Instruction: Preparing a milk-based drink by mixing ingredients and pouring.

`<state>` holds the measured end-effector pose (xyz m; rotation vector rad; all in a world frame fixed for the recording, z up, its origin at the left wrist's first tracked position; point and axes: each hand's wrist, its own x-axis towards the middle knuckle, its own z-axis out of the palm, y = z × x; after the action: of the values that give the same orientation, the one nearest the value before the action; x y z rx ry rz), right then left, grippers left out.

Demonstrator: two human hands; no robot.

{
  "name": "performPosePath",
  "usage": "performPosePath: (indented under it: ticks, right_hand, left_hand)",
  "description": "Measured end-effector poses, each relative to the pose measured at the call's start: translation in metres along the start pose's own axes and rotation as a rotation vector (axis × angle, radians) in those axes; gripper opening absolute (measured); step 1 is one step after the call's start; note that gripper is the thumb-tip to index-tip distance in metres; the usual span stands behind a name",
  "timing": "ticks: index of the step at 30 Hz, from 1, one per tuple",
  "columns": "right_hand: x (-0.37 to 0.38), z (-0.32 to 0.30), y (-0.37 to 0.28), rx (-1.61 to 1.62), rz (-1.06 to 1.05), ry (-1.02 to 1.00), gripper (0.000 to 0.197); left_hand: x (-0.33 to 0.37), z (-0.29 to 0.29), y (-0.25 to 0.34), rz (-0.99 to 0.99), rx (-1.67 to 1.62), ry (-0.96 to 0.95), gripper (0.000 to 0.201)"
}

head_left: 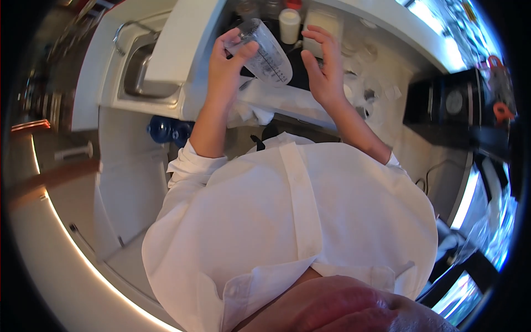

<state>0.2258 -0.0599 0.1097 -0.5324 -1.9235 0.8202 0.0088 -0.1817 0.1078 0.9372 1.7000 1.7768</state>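
Note:
In my left hand [228, 63] is a clear measuring cup [265, 58] with dark markings, tipped so that its base points down to the right. My fingers wrap round its upper end. Apart from the cup, to its right, my right hand [325, 69] is raised with fingers spread and nothing in it. Behind the hands stands a white bottle [289, 26], with a red-topped container [293, 4] partly cut off beyond it. A pale, see-through tub [322, 27] sits just past my right fingertips. A dark mat [298, 69] lies beneath the cup.
To the left is a metal sink [141, 69] with a curved tap [119, 41]. A crumpled white cloth [249, 113] hangs at the counter's near edge. Blue water jugs [166, 130] stand below. On the right are several small loose items [365, 94] and a black machine [442, 105].

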Motion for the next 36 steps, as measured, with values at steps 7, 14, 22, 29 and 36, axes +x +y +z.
performPosePath:
  ticks: [7, 14, 22, 29, 36]
  right_hand:
    - [0.026, 0.043, -0.097, 0.291, -0.315, -0.182, 0.021]
    - [-0.031, 0.143, -0.208, 0.578, -0.524, -0.477, 0.009]
    - [-0.168, 0.272, -0.362, 0.863, -0.65, -0.943, 0.009]
    - [-0.288, 0.361, -0.533, 1.321, -0.611, -0.975, 0.018]
    - [-0.331, 0.51, -0.616, 1.297, -0.829, -1.025, 0.017]
  left_hand:
    - [-0.105, -0.095, 0.112, 0.114, 0.084, 0.274, 0.078]
    - [-0.283, -0.215, 0.191, 0.061, 0.84, 0.505, 0.084]
    - [-0.541, -0.335, 0.238, -0.141, 0.926, 1.034, 0.087]
    - [-0.658, -0.387, 0.23, -0.366, 1.198, 1.194, 0.085]
    - [-0.704, -0.453, 0.196, -0.567, 1.129, 1.349, 0.084]
